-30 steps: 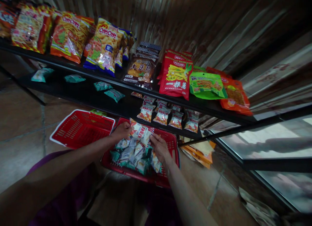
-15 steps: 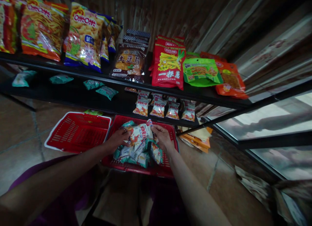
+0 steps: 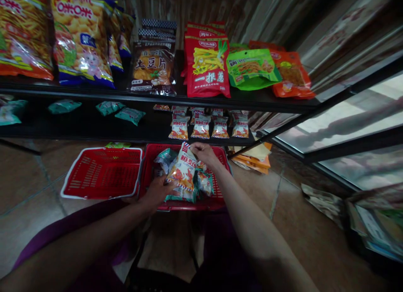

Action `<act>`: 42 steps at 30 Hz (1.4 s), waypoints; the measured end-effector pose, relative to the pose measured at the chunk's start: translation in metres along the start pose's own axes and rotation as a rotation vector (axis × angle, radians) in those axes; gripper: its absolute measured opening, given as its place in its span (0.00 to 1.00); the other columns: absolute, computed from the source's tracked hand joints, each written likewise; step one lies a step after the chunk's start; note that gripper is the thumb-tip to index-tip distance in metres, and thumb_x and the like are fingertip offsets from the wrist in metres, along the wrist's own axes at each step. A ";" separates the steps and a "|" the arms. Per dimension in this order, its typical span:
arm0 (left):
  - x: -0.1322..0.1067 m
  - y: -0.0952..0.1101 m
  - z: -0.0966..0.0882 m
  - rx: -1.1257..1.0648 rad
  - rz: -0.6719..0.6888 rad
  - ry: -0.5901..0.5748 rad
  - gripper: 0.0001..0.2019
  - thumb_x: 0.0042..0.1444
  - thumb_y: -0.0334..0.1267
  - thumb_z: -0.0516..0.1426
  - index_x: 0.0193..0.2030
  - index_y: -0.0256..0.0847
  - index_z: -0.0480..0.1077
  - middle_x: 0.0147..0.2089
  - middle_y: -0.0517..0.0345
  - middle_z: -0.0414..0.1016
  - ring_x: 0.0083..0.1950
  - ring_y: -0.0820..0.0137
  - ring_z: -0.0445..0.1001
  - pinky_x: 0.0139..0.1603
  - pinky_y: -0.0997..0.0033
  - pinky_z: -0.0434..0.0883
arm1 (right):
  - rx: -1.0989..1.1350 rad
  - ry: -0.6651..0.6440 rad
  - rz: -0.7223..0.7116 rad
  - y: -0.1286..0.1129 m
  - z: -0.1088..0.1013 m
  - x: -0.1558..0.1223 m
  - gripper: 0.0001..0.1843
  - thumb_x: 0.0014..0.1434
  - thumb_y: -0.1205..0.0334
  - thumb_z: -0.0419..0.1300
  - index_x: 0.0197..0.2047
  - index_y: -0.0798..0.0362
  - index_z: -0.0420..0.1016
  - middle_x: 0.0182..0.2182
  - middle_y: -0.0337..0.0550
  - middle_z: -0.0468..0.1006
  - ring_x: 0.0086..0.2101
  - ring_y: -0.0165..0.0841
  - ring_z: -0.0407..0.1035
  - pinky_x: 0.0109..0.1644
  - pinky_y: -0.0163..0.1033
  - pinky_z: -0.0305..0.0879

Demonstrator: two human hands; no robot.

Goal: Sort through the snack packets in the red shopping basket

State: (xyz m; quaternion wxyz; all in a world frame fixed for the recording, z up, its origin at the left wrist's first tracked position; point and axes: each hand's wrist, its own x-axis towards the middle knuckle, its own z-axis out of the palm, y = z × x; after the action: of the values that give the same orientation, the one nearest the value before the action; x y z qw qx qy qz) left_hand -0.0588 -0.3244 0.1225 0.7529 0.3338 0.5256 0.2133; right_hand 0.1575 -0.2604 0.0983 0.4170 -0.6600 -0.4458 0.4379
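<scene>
A white and orange snack bag [image 3: 183,168] with a striped edge is held between both hands above a red basket [image 3: 220,201]. My left hand [image 3: 157,192] grips its lower left corner. The fingers of my right hand [image 3: 204,153] pinch its upper right edge. Under it in the basket lie several teal and white snack packets [image 3: 205,183], partly hidden by the bag and hands. Just beyond the basket, similar white and orange bags [image 3: 200,126] stand in rows on the lower shelf [image 3: 138,132].
An upper shelf [image 3: 252,102] carries large snack bags, among them a red bag [image 3: 208,65] and a brown bag [image 3: 153,67]. Teal packets [image 3: 130,114] lie on the lower shelf. Left is another red basket [image 3: 102,174]. Orange packaging [image 3: 255,159] lies by the shelf leg.
The snack bag has been turned more upright, its printed front now facing me. My left hand has slid down to its lower corner, my right hand up near its top. The view has shifted.
</scene>
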 end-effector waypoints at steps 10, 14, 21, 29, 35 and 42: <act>-0.007 0.009 0.003 -0.149 -0.007 -0.092 0.13 0.44 0.34 0.66 0.37 0.32 0.75 0.37 0.49 0.80 0.37 0.67 0.79 0.39 0.71 0.76 | 0.054 0.022 0.035 0.000 0.004 -0.002 0.10 0.43 0.54 0.62 0.26 0.52 0.79 0.18 0.34 0.72 0.20 0.26 0.60 0.25 0.33 0.55; -0.009 0.015 0.008 -0.243 -0.028 -0.072 0.12 0.44 0.32 0.65 0.38 0.32 0.74 0.36 0.50 0.80 0.37 0.66 0.79 0.41 0.68 0.77 | 0.087 0.044 -0.010 -0.001 0.002 -0.003 0.13 0.45 0.52 0.63 0.30 0.52 0.80 0.23 0.36 0.76 0.23 0.28 0.63 0.28 0.34 0.59; -0.003 0.028 0.006 -0.422 0.049 0.078 0.07 0.46 0.28 0.64 0.34 0.33 0.74 0.32 0.54 0.79 0.35 0.70 0.78 0.46 0.70 0.76 | 0.175 0.256 -0.009 0.002 0.000 -0.010 0.18 0.44 0.50 0.66 0.37 0.51 0.78 0.35 0.40 0.80 0.38 0.34 0.71 0.45 0.39 0.65; 0.011 0.030 0.005 -0.470 0.158 0.173 0.10 0.41 0.33 0.68 0.31 0.35 0.76 0.32 0.53 0.79 0.33 0.71 0.77 0.35 0.75 0.74 | 0.502 -0.143 0.377 -0.011 0.014 -0.043 0.20 0.47 0.42 0.67 0.29 0.51 0.77 0.30 0.44 0.81 0.32 0.34 0.75 0.40 0.40 0.70; 0.016 0.025 0.010 -0.392 0.163 0.236 0.13 0.38 0.39 0.68 0.32 0.37 0.77 0.30 0.55 0.79 0.31 0.69 0.75 0.34 0.71 0.71 | 0.833 -0.200 0.478 -0.019 0.036 -0.064 0.15 0.40 0.59 0.75 0.28 0.53 0.76 0.28 0.39 0.82 0.30 0.25 0.75 0.37 0.28 0.71; 0.023 0.015 0.017 -0.109 0.287 0.231 0.11 0.40 0.39 0.65 0.33 0.40 0.77 0.34 0.55 0.80 0.41 0.62 0.76 0.39 0.69 0.70 | 0.887 -0.038 0.549 -0.025 0.049 -0.070 0.13 0.36 0.68 0.76 0.23 0.56 0.76 0.21 0.35 0.79 0.22 0.21 0.71 0.26 0.23 0.68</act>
State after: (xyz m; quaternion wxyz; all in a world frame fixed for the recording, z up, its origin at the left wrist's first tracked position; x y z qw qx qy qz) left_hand -0.0337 -0.3032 0.1223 0.6666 0.3373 0.5429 0.3836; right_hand 0.0896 -0.3132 0.1236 0.5182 -0.5045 -0.0354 0.6897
